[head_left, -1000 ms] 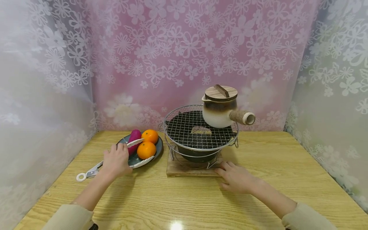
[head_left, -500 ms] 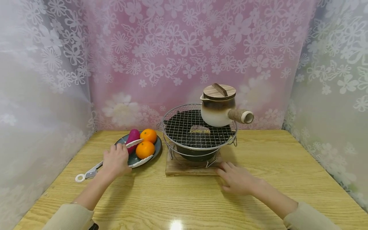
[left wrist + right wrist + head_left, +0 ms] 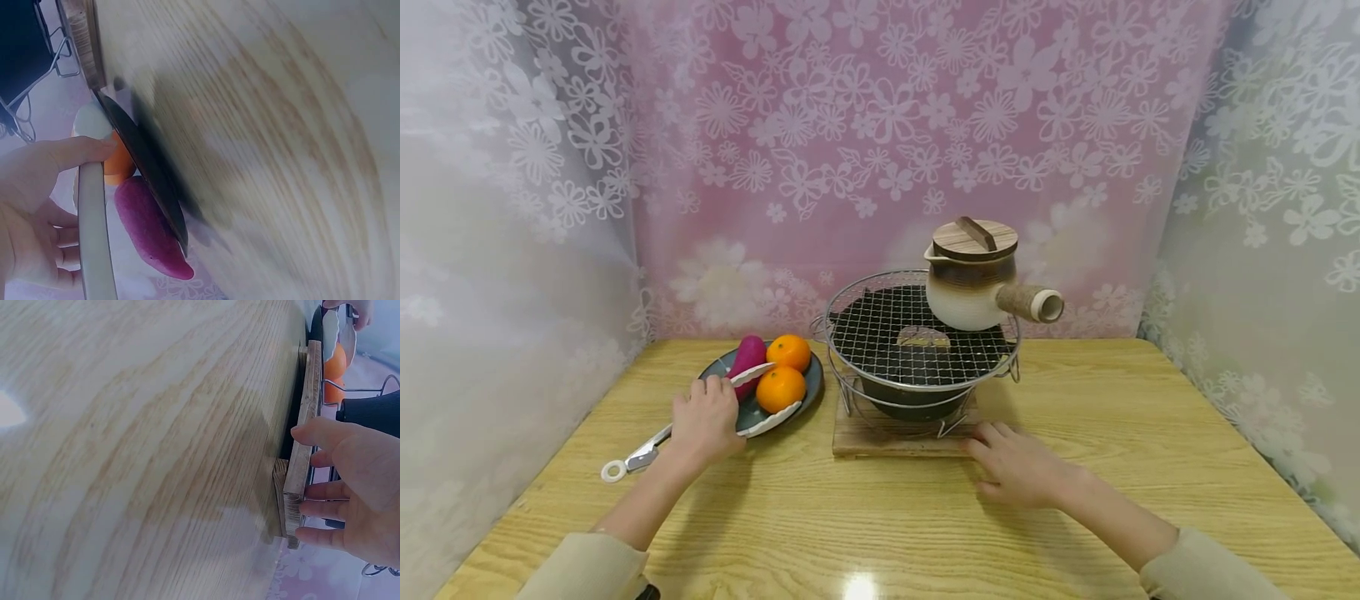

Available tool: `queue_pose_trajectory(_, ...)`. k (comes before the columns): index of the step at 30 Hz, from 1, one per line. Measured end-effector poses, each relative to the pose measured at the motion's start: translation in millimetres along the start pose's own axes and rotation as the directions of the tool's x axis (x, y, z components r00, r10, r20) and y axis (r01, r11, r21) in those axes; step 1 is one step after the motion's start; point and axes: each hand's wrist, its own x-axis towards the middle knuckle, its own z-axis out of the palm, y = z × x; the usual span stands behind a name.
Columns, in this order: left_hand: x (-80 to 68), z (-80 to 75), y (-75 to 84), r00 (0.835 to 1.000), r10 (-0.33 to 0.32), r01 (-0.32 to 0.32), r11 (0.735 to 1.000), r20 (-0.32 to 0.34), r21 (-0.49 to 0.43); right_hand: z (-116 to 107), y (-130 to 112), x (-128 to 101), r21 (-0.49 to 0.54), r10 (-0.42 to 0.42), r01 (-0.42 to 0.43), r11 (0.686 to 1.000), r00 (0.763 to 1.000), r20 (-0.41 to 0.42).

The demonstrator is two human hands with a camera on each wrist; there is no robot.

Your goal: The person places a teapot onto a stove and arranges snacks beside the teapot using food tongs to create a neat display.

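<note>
My left hand (image 3: 703, 421) grips a pair of tongs (image 3: 643, 454) with white scalloped tips. The tips spread over a dark plate (image 3: 815, 392), on either side of the nearer orange (image 3: 781, 389). Under the far tip lies a purple sweet potato (image 3: 147, 228), with another orange (image 3: 788, 353) behind. In the left wrist view, thumb and fingers lie on opposite arms of the tongs. My right hand (image 3: 1018, 467) touches the right front corner of a wooden board (image 3: 887, 442), thumb and fingertips against its edge in the right wrist view.
On the board stands a dark grill stove (image 3: 913, 404) topped by a round wire rack (image 3: 887, 358). A lidded clay pot (image 3: 966, 304) sits at the rack's back right, handle jutting right. Floral curtains (image 3: 850, 125) enclose the table (image 3: 850, 517) at back and sides.
The tongs' ring end has swung slightly toward me and to the right. Both hands stay nearly in place; the whole head view shifts a little.
</note>
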Motion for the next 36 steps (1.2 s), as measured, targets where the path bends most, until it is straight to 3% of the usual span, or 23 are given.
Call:
queue_pose_trajectory(7,-2.8,0.0,-0.5,1.0,0.002,-0.002,1.0,0.002,-0.004,0.7,1.2,-0.4,-0.004,-0.008,0.008,1.0,1.0,-0.007)
queue_pose_trajectory(18,-6.5,-8.3,-3.2,0.998,-0.005,0.003,1.0,-0.059,-0.022,1.5,3.1,-0.7,-0.003,-0.013,0.013,1.0,1.0,-0.013)
queue_pose_trajectory(27,-9.6,-25.5,-5.4,0.999,-0.024,0.022,0.999,-0.043,-0.048,1.5,3.8,-0.6,0.013,-0.005,0.005,1.0,1.0,0.009)
queue_pose_trajectory(36,-11.5,-47.7,-10.2,0.994,-0.007,0.002,0.999,-0.11,-0.042,0.6,3.5,-0.8,0.003,-0.007,0.007,1.0,1.0,0.007)
